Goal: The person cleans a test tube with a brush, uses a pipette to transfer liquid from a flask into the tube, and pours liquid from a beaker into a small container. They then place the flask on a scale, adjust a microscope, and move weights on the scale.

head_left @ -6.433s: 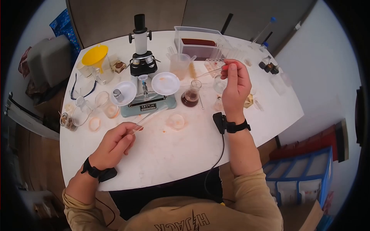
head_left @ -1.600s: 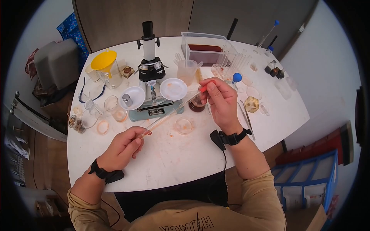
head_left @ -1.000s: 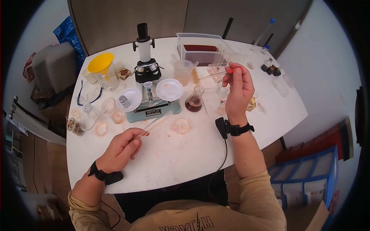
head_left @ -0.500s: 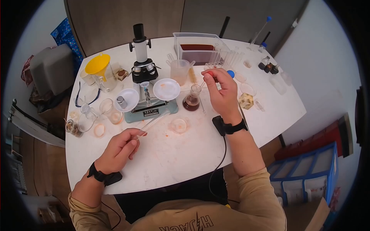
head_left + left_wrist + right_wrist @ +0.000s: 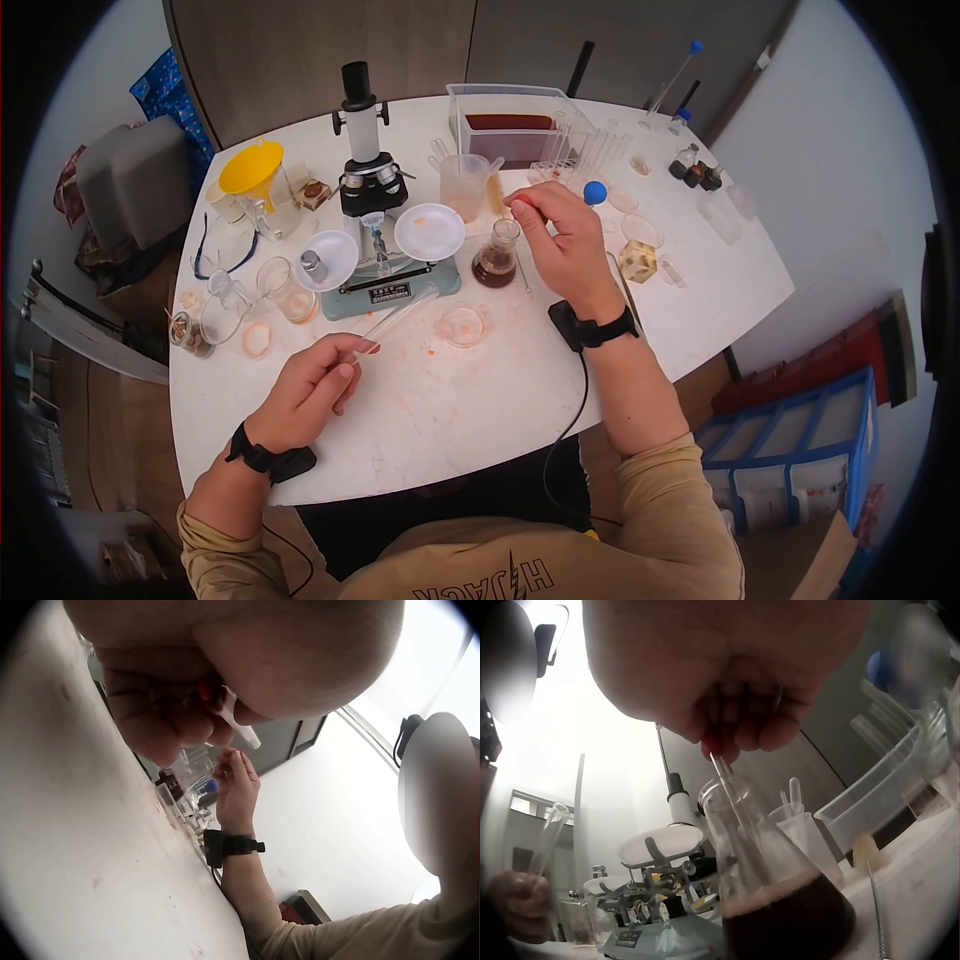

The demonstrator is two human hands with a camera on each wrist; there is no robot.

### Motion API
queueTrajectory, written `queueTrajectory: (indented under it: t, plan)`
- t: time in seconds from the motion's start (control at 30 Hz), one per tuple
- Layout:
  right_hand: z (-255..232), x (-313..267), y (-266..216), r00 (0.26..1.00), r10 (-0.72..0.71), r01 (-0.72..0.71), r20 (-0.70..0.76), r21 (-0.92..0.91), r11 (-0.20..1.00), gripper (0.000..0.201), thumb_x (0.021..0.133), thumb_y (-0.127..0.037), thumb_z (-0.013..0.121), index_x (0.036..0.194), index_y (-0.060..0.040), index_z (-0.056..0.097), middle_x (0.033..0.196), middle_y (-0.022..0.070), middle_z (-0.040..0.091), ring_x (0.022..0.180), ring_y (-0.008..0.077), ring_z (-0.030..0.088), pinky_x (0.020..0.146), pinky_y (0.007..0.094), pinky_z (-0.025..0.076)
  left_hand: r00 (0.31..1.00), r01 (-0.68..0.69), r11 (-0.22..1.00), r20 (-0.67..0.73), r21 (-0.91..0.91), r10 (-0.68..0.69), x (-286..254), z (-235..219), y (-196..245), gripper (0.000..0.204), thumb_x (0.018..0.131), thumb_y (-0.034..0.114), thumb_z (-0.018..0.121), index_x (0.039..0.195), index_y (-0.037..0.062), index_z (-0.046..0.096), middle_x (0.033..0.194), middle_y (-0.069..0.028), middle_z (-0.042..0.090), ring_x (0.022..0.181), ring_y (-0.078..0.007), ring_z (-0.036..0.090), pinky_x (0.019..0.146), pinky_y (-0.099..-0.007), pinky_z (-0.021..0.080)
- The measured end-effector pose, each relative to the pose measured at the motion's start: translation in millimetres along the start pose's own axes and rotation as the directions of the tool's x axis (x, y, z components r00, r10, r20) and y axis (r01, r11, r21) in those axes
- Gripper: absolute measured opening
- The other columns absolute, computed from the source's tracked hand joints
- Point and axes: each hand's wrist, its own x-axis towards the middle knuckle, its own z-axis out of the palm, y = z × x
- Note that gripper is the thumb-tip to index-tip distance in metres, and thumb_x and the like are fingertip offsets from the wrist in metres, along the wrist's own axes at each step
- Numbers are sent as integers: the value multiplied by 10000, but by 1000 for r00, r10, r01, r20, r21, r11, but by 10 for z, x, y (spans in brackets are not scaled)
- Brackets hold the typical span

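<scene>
My left hand grips a clear test tube, tilted with its far end up toward the balance. In the right wrist view this test tube points upward. My right hand pinches the red rubber bulb of a glass dropper. The dropper's stem reaches down through the mouth of a conical flask holding dark red liquid. From the head view, that flask stands on the table just left of my right hand.
A balance scale with two white pans stands left of the flask, before a microscope. Behind are a plastic beaker and test tubes in a rack. A petri dish lies in front; tweezers lie right.
The right hand with the dropper has gone from the test tube up to the right, then left and down to the flask mouth. The left hand still holds the test tube in about the same place.
</scene>
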Motion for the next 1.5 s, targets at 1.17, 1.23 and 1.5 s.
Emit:
queueTrajectory:
  t: [1.17,1.23,1.5]
  plan:
    - [28,-37,-30,990,138,-138,-5,21,990,140,1059,-112,786,1081,27,780,948,75,741,766,148,657,719,289,533,1000,2,1000,-5,-1,-2,-10,11,8,369,1186,134,462,1501,24,620,942,6,568,774,-70,528,708,-244,525]
    - [39,-50,18,989,142,-140,-38,46,989,139,1063,-109,784,1076,29,776,945,73,737,764,141,651,718,288,527,1000,-11,1000,-5,1,11,-9,12,14,371,1186,138,464,1502,22,619,940,5,571,767,-71,528,706,-243,524]
    - [43,-96,232,959,192,-157,-210,173,972,175,1113,-154,751,1122,20,768,953,40,754,793,121,638,768,286,528,1000,-20,1000,-2,5,20,-8,12,1,375,1188,140,460,1505,15,615,920,7,571,759,-70,530,696,-242,517]
